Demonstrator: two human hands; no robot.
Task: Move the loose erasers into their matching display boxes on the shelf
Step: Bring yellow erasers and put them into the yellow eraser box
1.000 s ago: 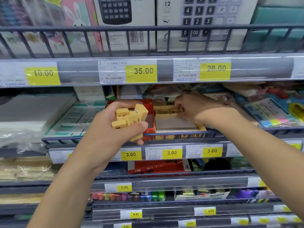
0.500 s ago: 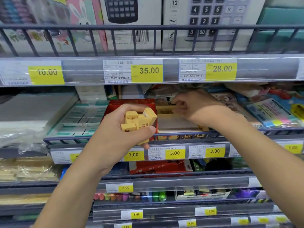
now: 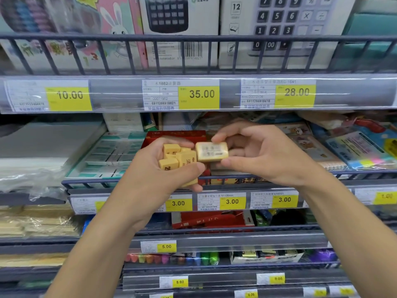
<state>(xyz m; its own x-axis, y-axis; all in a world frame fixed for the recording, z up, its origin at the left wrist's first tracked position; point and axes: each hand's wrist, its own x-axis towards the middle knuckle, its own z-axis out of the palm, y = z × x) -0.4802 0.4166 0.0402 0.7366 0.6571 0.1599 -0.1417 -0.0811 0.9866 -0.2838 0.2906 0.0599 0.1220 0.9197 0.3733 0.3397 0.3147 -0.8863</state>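
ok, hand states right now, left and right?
Left hand: grips a bunch of small yellow erasers.
Right hand: pinches one larger pale eraser.

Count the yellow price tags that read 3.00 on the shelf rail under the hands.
3. All sit on the rail just below the hands: one by the left wrist, one in the middle, one under the right wrist. The left forearm may hide another.

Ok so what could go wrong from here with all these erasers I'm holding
1. The left hand clutches a loose pile of small yellow erasers; one could slip out and drop behind the shelf rail.
2. The right hand only pinches the larger wrapped eraser by its edges, a light grip that may fail.
3. It could land in the red box, possibly not its match.
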